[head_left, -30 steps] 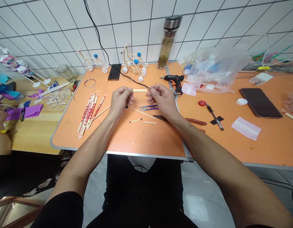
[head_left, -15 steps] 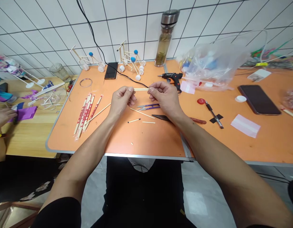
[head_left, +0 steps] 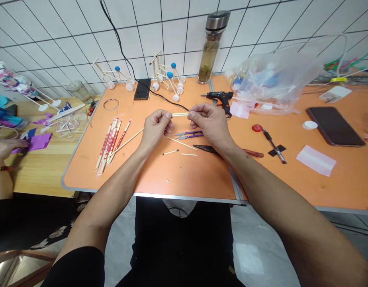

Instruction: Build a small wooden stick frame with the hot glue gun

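Observation:
Between my left hand (head_left: 157, 126) and my right hand (head_left: 210, 123) a pair of thin wooden sticks (head_left: 180, 114) is held level, side by side, above the table. Fingers and thumb of each hand pinch one end; the stick ends are hidden. Just below my hands lie blue-handled thread snips (head_left: 190, 135). Nearer to me are a long loose stick (head_left: 181, 142), a short dark-tipped piece (head_left: 171, 152) and a plain short piece (head_left: 189, 154). Pliers (head_left: 205, 148) with reddish handles lie partly under my right wrist. Paper-wrapped chopsticks (head_left: 112, 143) lie left of my left hand.
Stick models with blue balls (head_left: 169, 75) stand by the wall, near a phone (head_left: 142, 89) and a tea bottle (head_left: 209, 59). A black glue gun (head_left: 221, 99) and plastic bag (head_left: 270, 83) lie behind my right hand. Another person's hand (head_left: 6, 149) is at the left table.
The view has turned a little left, so everything appears shifted right. Both hands keep the same pinch on the sticks.

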A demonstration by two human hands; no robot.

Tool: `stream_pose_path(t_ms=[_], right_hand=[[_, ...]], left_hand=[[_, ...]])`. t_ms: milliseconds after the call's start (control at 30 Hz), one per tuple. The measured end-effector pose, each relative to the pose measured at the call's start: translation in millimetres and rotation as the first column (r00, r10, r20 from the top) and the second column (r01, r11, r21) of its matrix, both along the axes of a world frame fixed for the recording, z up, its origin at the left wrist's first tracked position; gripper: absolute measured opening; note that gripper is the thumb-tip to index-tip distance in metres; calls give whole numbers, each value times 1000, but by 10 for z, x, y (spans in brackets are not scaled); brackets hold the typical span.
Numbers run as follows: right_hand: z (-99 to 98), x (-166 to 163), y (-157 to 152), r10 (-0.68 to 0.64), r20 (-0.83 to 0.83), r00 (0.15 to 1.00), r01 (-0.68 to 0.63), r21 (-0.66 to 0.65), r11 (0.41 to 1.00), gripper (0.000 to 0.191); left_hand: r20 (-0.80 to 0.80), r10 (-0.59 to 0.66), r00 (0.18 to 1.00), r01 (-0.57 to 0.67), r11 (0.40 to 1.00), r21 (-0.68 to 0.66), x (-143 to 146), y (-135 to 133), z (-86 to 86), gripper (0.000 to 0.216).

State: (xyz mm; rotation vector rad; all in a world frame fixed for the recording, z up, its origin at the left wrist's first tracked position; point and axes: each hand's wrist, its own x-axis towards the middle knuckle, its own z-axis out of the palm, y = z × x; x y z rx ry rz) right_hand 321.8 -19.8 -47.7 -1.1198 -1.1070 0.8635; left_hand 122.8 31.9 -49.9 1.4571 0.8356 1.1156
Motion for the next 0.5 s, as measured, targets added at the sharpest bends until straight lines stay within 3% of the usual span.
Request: stream_pose_path(t_ms=[267,500], right_hand=[[-33,20,32,64,-58,996,-63,6,998,47],[-25,11,28,71,-61,996,-70,10,997,46]], left_hand=[[50,-17,999,14,999,53,-20,9,-10,46],[45,-11,999,9,999,48,-6,-1,-3,44]])
